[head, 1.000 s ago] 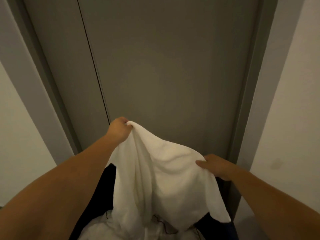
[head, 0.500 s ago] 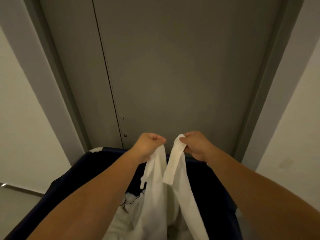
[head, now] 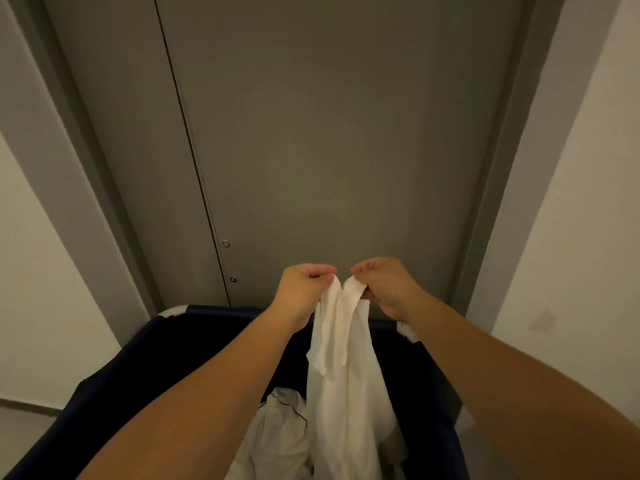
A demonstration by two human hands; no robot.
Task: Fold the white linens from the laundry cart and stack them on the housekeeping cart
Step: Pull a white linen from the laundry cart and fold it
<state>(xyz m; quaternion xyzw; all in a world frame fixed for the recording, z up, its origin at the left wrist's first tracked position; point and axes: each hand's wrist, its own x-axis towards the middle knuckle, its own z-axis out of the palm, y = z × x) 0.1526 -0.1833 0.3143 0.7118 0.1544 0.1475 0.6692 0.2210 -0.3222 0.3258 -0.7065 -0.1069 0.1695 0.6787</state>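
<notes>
I am holding a white linen [head: 341, 368] up over the laundry cart [head: 194, 344], and my hands are now nearly meeting: my left hand [head: 304, 289] is pinching one top corner and my right hand [head: 382, 287] is pinching the other, both closed tight on the cloth, with the two corners just beside each other, perhaps touching. A second ago I was stretching this same piece wide open between my arms; half a second ago the corners were drawing near with a gap between them; now that gap is all but gone. In my judgement that means the first fold is being made: the linen is doubling lengthwise and hanging down as a narrow strip from my fingers into the dark blue bag of the cart. Its lower end is reaching down among more crumpled white linens [head: 277, 431] that are lying in the bottom of the cart, so plenty is still waiting to be folded. The cart is standing close against a grey door [head: 329, 133]. The housekeeping cart is not showing anywhere in my view, so stacking is still ahead; I am guessing I will next need to pass both corners into one hand and catch the hanging fold.
</notes>
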